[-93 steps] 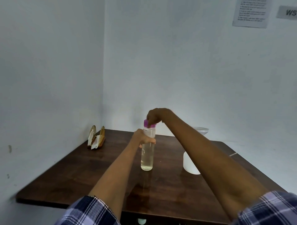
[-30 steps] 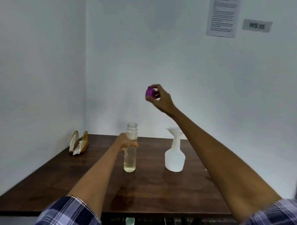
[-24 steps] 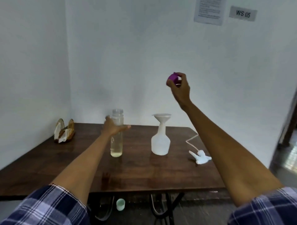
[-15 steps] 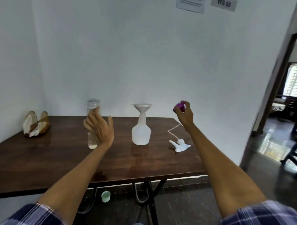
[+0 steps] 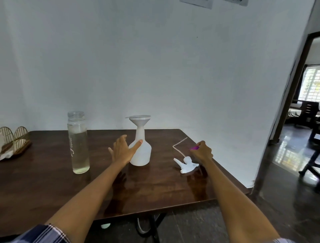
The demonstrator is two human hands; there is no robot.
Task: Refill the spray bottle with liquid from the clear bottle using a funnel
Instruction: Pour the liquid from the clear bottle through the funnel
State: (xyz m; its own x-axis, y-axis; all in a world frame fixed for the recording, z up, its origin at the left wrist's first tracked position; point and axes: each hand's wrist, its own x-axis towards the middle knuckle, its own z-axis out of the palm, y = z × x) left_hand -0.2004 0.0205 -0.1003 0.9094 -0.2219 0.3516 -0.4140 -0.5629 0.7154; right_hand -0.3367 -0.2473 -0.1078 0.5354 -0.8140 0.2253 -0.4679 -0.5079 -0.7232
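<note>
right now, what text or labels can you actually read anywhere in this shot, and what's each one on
Tall clear glass bottle of liquid: a line of script runs vertically down its side, too small and slanted to read.
White paper sheet taped to the wall: cut off by the top edge, no readable text.
Grey sign plate on the wall: cut off too, lettering unreadable.
White plastic spray bottle, grey funnel, white trigger sprayer head: no text visible.

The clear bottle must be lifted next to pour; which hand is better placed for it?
The left hand: it is open and empty, between the clear bottle and the spray bottle. The right hand holds the purple cap at the far side.
</note>
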